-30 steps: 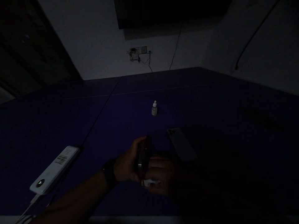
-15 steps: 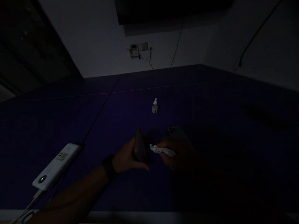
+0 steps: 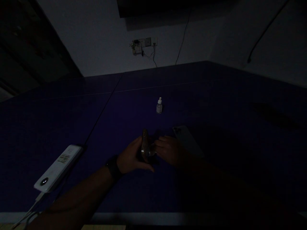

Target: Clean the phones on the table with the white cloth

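Observation:
My left hand wears a dark watch at the wrist. It grips what looks like a phone case, dark and shiny along its edge, held upright on its side. My right hand is closed on a crumpled white wipe, mostly hidden by the fingers. The wipe is at the right face of the case, and in this dim light its contact is hard to make out. A silver phone lies camera side up, just right of my right hand.
A small dropper bottle stands beyond my hands. At left lies a white power bank with a cable plugged in. The dark blue table reaches a wall with sockets. Something dark lies at right.
My right hand has moved left, bringing the wipe to the case; its fingers now cover most of the wipe. My left hand has turned the case slightly more edge-on. The view has tilted slightly.

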Available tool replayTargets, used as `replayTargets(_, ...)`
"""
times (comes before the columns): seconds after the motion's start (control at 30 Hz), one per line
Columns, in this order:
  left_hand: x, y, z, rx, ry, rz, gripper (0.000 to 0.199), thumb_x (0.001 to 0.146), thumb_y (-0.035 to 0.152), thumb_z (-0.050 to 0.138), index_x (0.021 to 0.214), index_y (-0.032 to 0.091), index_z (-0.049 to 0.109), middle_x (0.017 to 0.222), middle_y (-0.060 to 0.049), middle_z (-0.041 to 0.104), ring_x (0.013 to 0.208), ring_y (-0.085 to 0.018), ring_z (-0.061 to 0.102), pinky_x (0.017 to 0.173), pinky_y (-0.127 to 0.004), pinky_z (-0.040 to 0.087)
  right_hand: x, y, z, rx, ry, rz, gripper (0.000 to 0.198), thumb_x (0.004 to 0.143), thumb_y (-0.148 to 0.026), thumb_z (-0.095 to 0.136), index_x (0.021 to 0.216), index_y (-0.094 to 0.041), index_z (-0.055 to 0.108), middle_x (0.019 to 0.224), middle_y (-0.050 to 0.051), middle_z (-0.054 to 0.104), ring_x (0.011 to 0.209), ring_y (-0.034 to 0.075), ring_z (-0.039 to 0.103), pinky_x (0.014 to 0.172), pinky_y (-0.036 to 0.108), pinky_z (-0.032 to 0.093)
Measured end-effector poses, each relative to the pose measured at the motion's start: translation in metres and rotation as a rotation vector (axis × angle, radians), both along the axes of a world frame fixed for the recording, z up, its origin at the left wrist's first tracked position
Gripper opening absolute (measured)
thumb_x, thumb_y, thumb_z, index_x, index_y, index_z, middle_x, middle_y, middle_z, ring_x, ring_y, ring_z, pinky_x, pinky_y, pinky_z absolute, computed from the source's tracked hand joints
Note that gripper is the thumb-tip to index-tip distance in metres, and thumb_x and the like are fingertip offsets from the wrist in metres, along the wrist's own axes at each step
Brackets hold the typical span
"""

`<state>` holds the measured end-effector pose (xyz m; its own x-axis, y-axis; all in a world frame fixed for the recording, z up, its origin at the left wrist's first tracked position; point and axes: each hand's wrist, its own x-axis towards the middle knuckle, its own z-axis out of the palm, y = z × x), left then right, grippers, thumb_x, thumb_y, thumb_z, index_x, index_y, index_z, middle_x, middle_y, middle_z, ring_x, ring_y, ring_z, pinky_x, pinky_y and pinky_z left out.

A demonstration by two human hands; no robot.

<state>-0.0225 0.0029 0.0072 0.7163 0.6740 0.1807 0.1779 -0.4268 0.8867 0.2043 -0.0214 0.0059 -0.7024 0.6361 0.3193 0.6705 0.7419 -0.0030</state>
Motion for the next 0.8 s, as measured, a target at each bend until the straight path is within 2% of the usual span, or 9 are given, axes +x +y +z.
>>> replayTargets(0.1, 0.0, 0.0003, 0.0006, 0.015, 0.012, 0.003, 0.1, 0.055, 0.053, 0.096, 0.138, 0.022, 0.049, 0.135, -0.014, 0.061, 0.124, -0.036, 0.057, 0.11, -0.052, 0.042, -0.0032, -0.0019, 0.0015, -0.041, -0.057, -0.008, 0.014, 0.097, -0.017, 0.057, 0.093, -0.018, 0.07, 0.088, 0.006, 0.068, 0.081, 0.02, 0.055, 0.066, 0.034, 0.035)
replayTargets(0.2, -0.0003, 0.0005, 0.0005, 0.011, 0.01, 0.007, 0.099, 0.055, 0.056, 0.095, 0.137, 0.022, 0.05, 0.135, -0.014, 0.061, 0.122, -0.036, 0.059, 0.108, -0.052, 0.043, -0.0046, -0.0041, 0.003, -0.088, -0.119, 0.046, 0.016, 0.097, -0.017, 0.057, 0.092, -0.018, 0.072, 0.095, 0.007, 0.071, 0.084, 0.021, 0.056, 0.067, 0.035, 0.036)
replayTargets(0.37, -0.0005, 0.0003, 0.0006, -0.007, 0.036, 0.012, 0.101, 0.054, 0.057, 0.095, 0.137, 0.022, 0.049, 0.126, -0.012, 0.066, 0.115, -0.035, 0.062, 0.103, -0.051, 0.048, -0.0045, -0.0057, 0.0015, -0.107, -0.116, 0.152, 0.015, 0.096, -0.018, 0.061, 0.087, -0.021, 0.072, 0.093, 0.002, 0.074, 0.083, 0.019, 0.057, 0.068, 0.033, 0.035)
replayTargets(0.43, -0.0004, 0.0002, 0.0016, -0.008, 0.034, 0.008, 0.103, 0.054, 0.058, 0.094, 0.139, 0.022, 0.048, 0.129, -0.013, 0.065, 0.117, -0.035, 0.062, 0.104, -0.051, 0.047, -0.0043, -0.0052, 0.0007, -0.08, -0.08, 0.122, 0.015, 0.095, -0.018, 0.061, 0.087, -0.021, 0.073, 0.092, 0.003, 0.074, 0.082, 0.019, 0.057, 0.068, 0.034, 0.034)
replayTargets(0.53, -0.0003, 0.0002, 0.0031, -0.009, 0.017, 0.008, 0.103, 0.054, 0.059, 0.094, 0.139, 0.022, 0.049, 0.134, -0.014, 0.063, 0.12, -0.036, 0.061, 0.106, -0.051, 0.046, -0.0053, -0.0037, 0.0004, -0.045, -0.05, -0.007, 0.018, 0.096, -0.015, 0.057, 0.089, -0.02, 0.073, 0.092, 0.006, 0.073, 0.081, 0.02, 0.057, 0.07, 0.035, 0.033)
replayTargets(0.63, -0.0004, 0.0007, 0.0032, -0.013, 0.007, 0.01, 0.102, 0.054, 0.06, 0.093, 0.138, 0.022, 0.05, 0.132, -0.013, 0.064, 0.12, -0.036, 0.061, 0.107, -0.052, 0.045, -0.0071, -0.0038, 0.0009, -0.077, -0.059, -0.064, 0.018, 0.096, -0.015, 0.057, 0.094, -0.02, 0.074, 0.094, 0.008, 0.073, 0.082, 0.02, 0.059, 0.071, 0.035, 0.034)
replayTargets(0.8, -0.0009, 0.003, 0.0023, -0.008, 0.014, -0.004, 0.1, 0.053, 0.061, 0.093, 0.135, 0.022, 0.051, 0.128, -0.013, 0.065, 0.115, -0.034, 0.063, 0.102, -0.049, 0.048, -0.0065, -0.0076, 0.004, -0.165, -0.112, 0.096, 0.014, 0.094, -0.018, 0.061, 0.088, -0.02, 0.074, 0.095, 0.005, 0.075, 0.086, 0.02, 0.061, 0.072, 0.033, 0.037)
